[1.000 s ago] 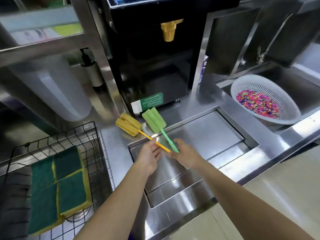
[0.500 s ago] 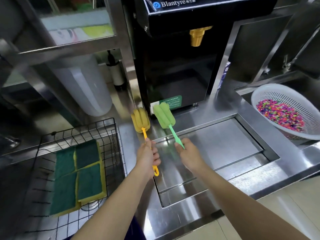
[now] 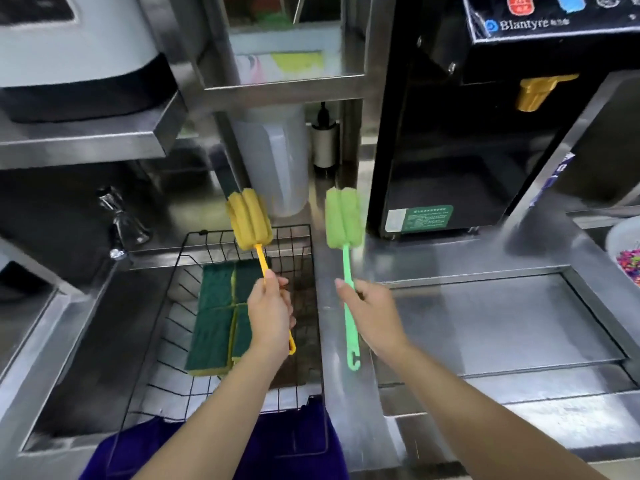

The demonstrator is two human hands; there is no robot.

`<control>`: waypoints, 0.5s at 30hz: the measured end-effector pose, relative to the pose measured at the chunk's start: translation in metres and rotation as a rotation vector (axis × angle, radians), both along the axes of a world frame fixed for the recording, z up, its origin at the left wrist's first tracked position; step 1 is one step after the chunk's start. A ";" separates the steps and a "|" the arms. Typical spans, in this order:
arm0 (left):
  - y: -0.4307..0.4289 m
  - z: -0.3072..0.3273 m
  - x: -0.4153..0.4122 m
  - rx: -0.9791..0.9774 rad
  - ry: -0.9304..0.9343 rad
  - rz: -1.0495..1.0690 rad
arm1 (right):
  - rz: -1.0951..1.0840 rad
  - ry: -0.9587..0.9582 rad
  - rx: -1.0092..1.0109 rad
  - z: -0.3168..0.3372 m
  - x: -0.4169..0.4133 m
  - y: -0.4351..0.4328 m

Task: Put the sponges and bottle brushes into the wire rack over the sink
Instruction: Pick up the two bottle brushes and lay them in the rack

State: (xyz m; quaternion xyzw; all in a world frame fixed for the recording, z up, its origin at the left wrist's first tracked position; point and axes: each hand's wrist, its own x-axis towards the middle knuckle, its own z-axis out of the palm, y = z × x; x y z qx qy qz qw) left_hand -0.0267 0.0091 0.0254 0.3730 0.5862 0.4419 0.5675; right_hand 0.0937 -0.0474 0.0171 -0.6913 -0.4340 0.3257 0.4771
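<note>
My left hand (image 3: pixel 270 313) grips the handle of the yellow bottle brush (image 3: pixel 248 220), held upright above the black wire rack (image 3: pixel 173 306). My right hand (image 3: pixel 370 313) grips the handle of the green bottle brush (image 3: pixel 343 218), held upright over the steel counter just right of the rack. Several green and yellow sponges (image 3: pixel 216 317) lie flat inside the rack, which sits over the sink (image 3: pixel 69 341).
A black dispenser machine (image 3: pixel 485 133) stands at the back right. A translucent jug (image 3: pixel 273 161) and a small pump bottle (image 3: pixel 323 143) stand behind the rack. A recessed steel lid (image 3: pixel 485 323) lies on the right. A blue cloth (image 3: pixel 294 441) hangs over the rack's front.
Both hands lifted the brushes off the counter and carried them left. The yellow brush is now above the rack; the green one is beside it.
</note>
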 end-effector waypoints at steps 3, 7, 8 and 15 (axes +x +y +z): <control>0.006 -0.002 -0.023 0.010 0.088 0.026 | 0.113 -0.166 -0.112 0.008 -0.025 0.015; 0.004 -0.008 -0.044 -0.021 0.146 0.009 | 0.194 -0.447 -0.249 0.006 -0.054 0.030; 0.004 -0.010 -0.048 -0.028 0.167 -0.002 | 0.207 -0.521 -0.272 0.004 -0.060 0.032; 0.004 -0.023 -0.072 -0.034 0.223 -0.070 | 0.314 -0.970 -0.347 -0.003 -0.084 0.047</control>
